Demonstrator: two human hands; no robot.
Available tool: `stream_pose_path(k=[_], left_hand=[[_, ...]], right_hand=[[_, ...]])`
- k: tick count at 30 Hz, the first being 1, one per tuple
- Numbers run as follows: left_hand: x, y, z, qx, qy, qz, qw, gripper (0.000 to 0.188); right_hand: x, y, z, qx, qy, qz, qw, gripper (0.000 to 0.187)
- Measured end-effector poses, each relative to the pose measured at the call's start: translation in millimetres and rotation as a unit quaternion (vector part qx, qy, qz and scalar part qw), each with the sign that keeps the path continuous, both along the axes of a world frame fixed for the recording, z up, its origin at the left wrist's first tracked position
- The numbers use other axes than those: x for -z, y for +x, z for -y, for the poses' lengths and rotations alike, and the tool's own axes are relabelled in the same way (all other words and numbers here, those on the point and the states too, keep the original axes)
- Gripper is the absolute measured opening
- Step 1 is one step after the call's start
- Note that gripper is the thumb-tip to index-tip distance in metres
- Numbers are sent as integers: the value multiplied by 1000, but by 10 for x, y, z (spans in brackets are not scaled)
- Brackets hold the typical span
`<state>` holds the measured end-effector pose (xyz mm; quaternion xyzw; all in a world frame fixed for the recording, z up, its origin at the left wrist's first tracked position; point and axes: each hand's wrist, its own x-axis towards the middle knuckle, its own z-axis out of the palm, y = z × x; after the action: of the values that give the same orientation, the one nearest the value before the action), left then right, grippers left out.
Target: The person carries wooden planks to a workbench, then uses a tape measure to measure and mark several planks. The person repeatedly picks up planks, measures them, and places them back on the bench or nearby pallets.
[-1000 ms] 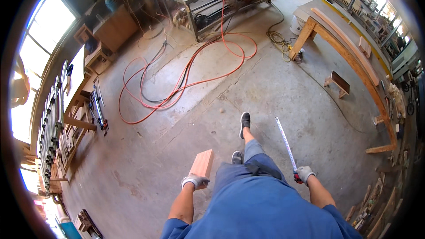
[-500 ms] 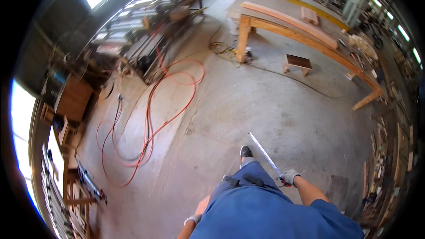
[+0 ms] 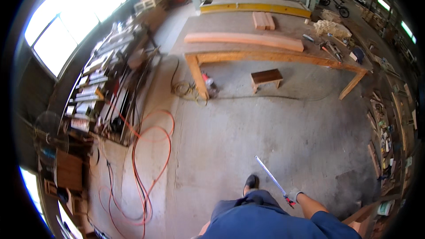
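Observation:
My right hand (image 3: 295, 194), in a grey work glove, is closed around a red and black tape measure (image 3: 290, 202). Its white blade (image 3: 270, 177) is drawn out, slanting forward and left above the concrete floor. My left hand is hidden at the lower edge, beside my blue shirt. Only the tip of a pinkish piece (image 3: 204, 228), perhaps wood, shows on that side. Ahead stands a wooden workbench (image 3: 248, 56) bearing a long reddish beam (image 3: 243, 40). Behind the beam lie a few short reddish blocks (image 3: 264, 20) side by side.
Orange hoses (image 3: 169, 150) loop over the floor at left, near a rack of stacked metal and boards (image 3: 95, 84). A small stool (image 3: 266, 78) and a coiled cable (image 3: 183, 89) sit under the bench. Tools (image 3: 332, 51) lie at its right end; wood scraps (image 3: 374, 159) line the right side.
My view has swung left and up, and the workbench looks nearer. The tape measure stays in my right hand with its blade out. My left hand, earlier visible by my hip, has dropped from sight.

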<state>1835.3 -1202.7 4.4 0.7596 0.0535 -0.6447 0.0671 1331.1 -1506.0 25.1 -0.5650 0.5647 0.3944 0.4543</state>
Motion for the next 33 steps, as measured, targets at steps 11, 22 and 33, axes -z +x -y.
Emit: stream_pose_path(k=[11,22,33], left_hand=[[291,1595,2383,-162,-170,-220,947,33],[-1183,1256,6763,72,-289,-202,933,42],[-1882,310,9408,91,-365,-381,844,80]], right_hand=[[-350,388,1788,274,-137,125,944,24],[168,588,1990,429,-69,2,900,40],[-41,1107,3210,537,-82,8,840,40]])
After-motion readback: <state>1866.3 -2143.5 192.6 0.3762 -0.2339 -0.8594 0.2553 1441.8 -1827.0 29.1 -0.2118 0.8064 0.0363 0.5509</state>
